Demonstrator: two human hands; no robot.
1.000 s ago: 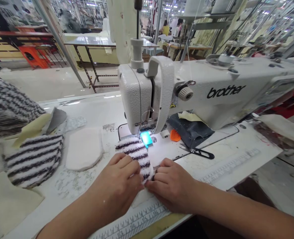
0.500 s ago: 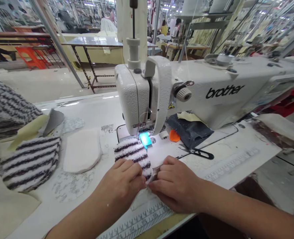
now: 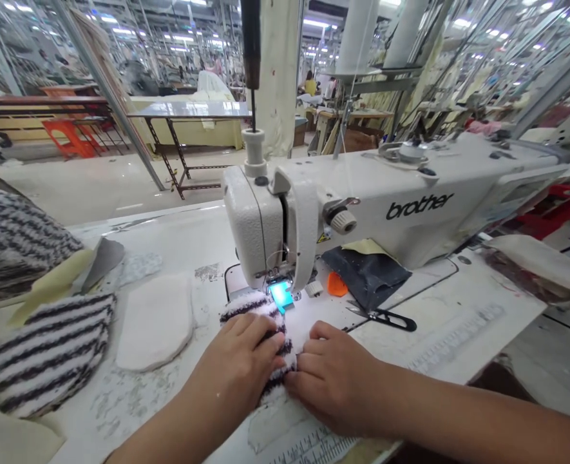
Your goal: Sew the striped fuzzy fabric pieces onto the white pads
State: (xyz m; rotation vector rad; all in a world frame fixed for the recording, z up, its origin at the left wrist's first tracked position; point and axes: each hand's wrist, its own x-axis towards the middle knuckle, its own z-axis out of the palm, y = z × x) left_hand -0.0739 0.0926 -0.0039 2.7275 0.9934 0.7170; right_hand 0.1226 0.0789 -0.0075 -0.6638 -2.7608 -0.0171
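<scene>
Head view: striped terry piece [image 3: 252,309], at 6 o'clock from the presser foot [image 3: 277,274], now lies more covered. Left hand [image 3: 234,377] and right hand [image 3: 333,380] hold it, fingers curled narrowly over it, meeting at its lower edge.

The black-and-white striped terry cloth [image 3: 244,310] is rough and looped. The white sewing-machine head [image 3: 253,222] is pebbled, matt painted metal. The white tabletop [image 3: 178,241] looks like glossy laminate, though glare makes that uncertain.
</scene>
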